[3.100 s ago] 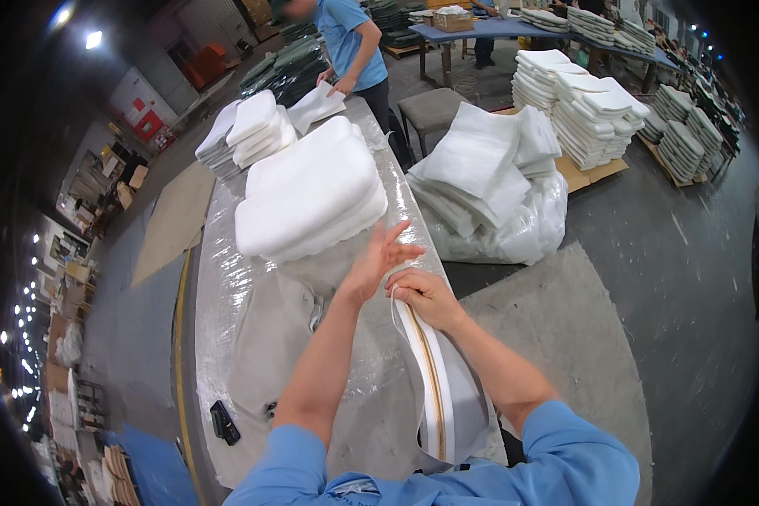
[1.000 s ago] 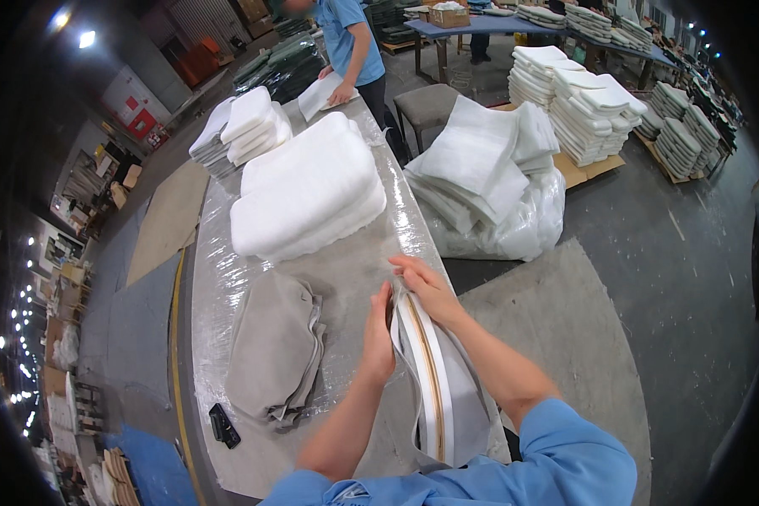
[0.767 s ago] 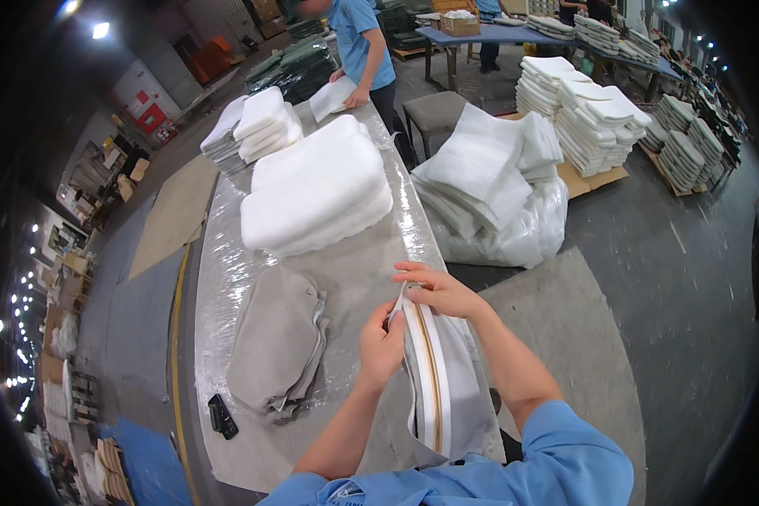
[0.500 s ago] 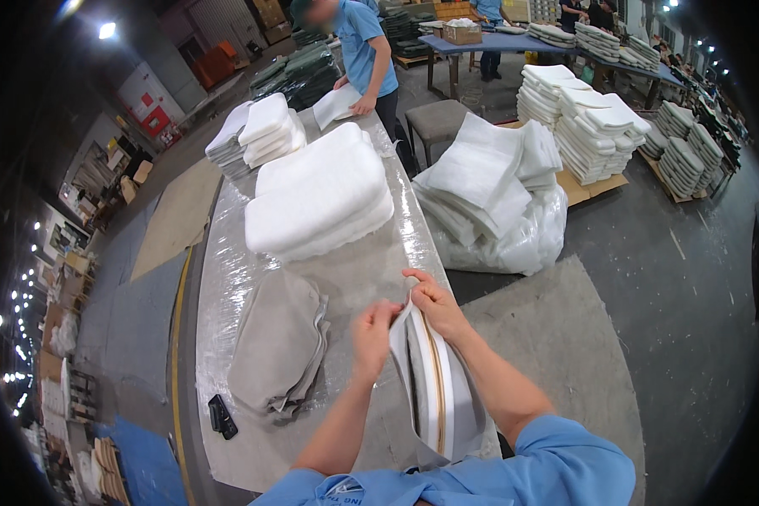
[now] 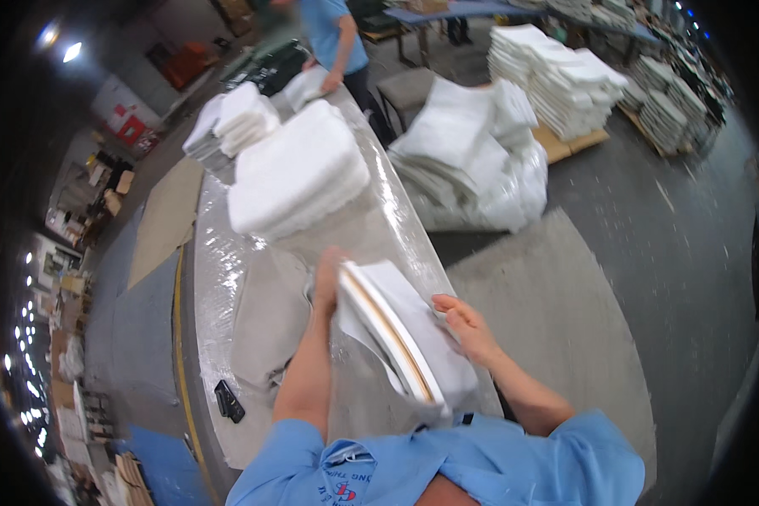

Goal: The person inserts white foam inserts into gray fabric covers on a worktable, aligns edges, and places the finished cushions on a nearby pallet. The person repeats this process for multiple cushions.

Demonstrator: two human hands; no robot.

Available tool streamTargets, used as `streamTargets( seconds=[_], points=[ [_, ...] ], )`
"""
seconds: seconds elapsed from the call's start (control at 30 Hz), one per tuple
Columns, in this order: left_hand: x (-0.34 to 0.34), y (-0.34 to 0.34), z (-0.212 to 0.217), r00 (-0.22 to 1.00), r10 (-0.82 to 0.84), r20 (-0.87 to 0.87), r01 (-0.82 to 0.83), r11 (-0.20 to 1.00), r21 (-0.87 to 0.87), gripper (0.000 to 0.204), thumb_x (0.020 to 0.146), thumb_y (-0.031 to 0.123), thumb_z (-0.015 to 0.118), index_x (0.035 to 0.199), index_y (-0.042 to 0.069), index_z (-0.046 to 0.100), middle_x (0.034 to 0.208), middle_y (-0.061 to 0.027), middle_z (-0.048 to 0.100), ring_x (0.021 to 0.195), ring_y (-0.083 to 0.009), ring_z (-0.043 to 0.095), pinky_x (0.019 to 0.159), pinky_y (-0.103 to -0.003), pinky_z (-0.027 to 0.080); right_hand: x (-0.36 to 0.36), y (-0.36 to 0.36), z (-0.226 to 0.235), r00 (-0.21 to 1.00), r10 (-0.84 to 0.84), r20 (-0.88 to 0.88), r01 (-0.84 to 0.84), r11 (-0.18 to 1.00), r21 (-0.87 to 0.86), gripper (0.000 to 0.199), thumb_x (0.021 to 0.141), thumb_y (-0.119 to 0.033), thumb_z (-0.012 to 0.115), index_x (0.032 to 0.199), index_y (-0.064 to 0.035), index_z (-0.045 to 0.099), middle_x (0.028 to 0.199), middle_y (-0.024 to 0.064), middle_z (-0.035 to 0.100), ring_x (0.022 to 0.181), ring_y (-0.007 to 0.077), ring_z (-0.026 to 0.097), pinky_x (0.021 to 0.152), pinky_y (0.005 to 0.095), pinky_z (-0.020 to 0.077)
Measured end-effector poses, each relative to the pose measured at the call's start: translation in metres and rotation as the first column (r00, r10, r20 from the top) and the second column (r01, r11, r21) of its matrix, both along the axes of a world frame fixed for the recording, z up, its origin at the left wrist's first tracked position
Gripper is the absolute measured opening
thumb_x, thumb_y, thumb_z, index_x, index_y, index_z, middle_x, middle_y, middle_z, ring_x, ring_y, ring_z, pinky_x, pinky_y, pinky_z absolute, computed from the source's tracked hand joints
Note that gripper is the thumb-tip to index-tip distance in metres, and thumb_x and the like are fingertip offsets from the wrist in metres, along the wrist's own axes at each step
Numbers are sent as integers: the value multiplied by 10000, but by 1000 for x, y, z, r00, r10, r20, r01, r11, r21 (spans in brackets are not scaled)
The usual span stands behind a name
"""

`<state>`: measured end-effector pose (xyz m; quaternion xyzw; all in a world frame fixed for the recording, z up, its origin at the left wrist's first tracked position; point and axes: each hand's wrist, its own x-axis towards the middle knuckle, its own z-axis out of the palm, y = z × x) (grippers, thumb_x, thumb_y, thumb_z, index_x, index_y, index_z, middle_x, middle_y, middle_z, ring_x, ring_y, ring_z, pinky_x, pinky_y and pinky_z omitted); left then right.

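Note:
A thick padded cushion (image 5: 417, 312) in a light grey fabric cover stands on its edge in front of me. White padding and a tan strip (image 5: 390, 325) show along its open side. My left hand (image 5: 326, 282) is at the cushion's far left end, smeared by motion, so its grip is unclear. Beside the cushion's right face is my right hand (image 5: 471, 331), open with its fingers apart; whether it touches the cover I cannot tell. Left of the cushion lies a stack of grey fabric covers (image 5: 268, 316), partly hidden by my left forearm.
The table (image 5: 379, 190) is wrapped in clear film. Thick white padding sheets (image 5: 299, 173) are piled on it, with a small black object (image 5: 228, 401) near its left edge. A co-worker (image 5: 333, 38) handles a white sheet at the far end. Bagged white padding (image 5: 472, 160) stands right of the table.
The cushion has tilted so that its far end leans left. Both hands have left the pinch at its top: the left shifted up and left, the right moved down to the right and opened.

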<state>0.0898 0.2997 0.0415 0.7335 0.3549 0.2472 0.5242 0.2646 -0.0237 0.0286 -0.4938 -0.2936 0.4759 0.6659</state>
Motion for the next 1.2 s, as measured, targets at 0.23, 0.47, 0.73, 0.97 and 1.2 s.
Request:
streamTargets(
  seconds=[0.23,0.47,0.73,0.97,1.2],
  points=[
    [-121,-111,-12,679,651,339,-520,752,-404,293,1079,325,512,1053,61,637,1038,-31,628,999,-164,605,934,-392,492,-15,-125,-25,945,-314,-86,289,931,-225,602,1142,-507,335,1418,-53,617,1364,64,646,1273,173,552,1134,338,379],
    [-195,-221,-10,684,686,249,-611,725,-320,312,992,331,541,848,58,587,903,-42,555,872,-159,534,846,-361,445,-1,-76,-29,922,-384,-39,379,921,-94,650,1136,-539,311,1242,-29,700,1168,80,710,1117,175,608,1039,319,422],
    [-202,-301,-1,695,683,225,-650,730,-211,489,1099,416,429,1008,-2,666,976,-93,627,924,-192,594,878,-360,481,21,-52,-8,841,-540,26,539,832,-131,733,1106,-608,327,911,-29,732,818,71,702,771,158,623,741,334,492],
    [-218,-340,-15,865,494,94,-462,854,-238,571,1123,424,448,1153,-81,712,1016,-168,735,934,-215,685,846,-358,553,39,-83,-8,890,-442,112,451,889,-76,805,1097,-645,300,871,-22,757,778,51,706,721,142,623,699,296,481],
    [-214,-343,-1,943,311,-121,-326,936,-136,764,1110,585,333,1247,-75,693,1093,-206,745,1011,-269,710,910,-390,556,47,-74,-32,878,-475,56,479,873,-98,764,1094,-596,379,789,-3,751,734,61,702,681,145,615,672,299,480]
  ],
)
